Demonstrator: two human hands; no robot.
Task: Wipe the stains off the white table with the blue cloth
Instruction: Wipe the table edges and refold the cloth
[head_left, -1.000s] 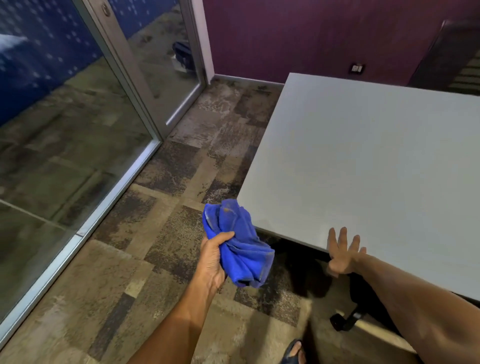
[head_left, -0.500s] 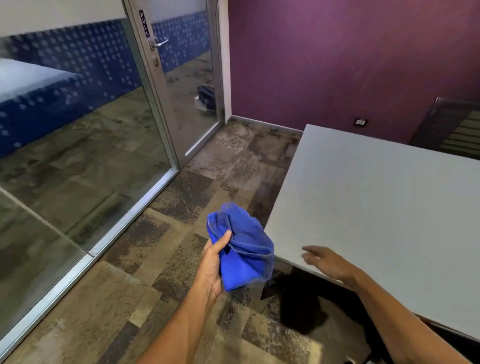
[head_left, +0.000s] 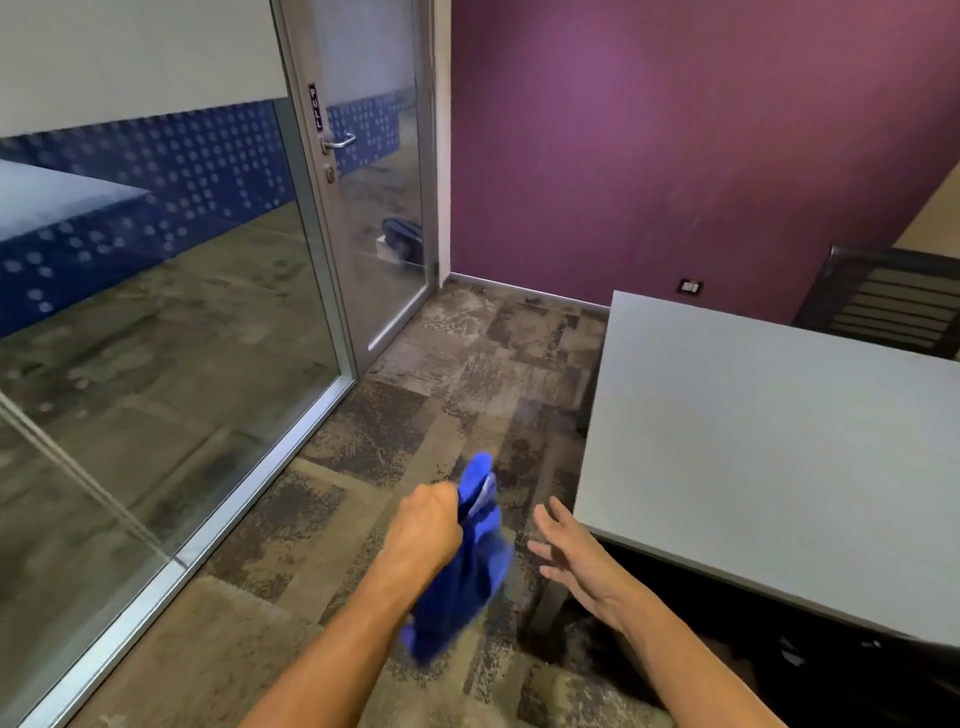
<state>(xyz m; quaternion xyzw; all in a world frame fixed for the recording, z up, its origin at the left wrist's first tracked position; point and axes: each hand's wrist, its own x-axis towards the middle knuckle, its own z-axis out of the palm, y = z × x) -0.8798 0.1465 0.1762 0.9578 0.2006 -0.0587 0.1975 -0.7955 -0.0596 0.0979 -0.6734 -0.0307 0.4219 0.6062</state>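
Observation:
My left hand (head_left: 428, 525) grips the blue cloth (head_left: 467, 566), which hangs bunched below my fist over the carpet, left of the table. The white table (head_left: 769, 457) fills the right side of the head view, its near left corner close to my right hand (head_left: 571, 551). That hand is spread with straight fingers, palm toward the cloth, holding nothing and a short gap away from it. No stains show on the tabletop from here.
A glass wall (head_left: 156, 364) and a glass door (head_left: 374, 208) with a handle run along the left. A purple wall (head_left: 675, 156) stands behind. A dark chair (head_left: 883, 301) sits at the table's far side. Patterned carpet (head_left: 415, 415) lies between glass and table.
My right hand left the table edge and came over beside the cloth. My left hand turned over, so the cloth now hangs down. The view tilted up.

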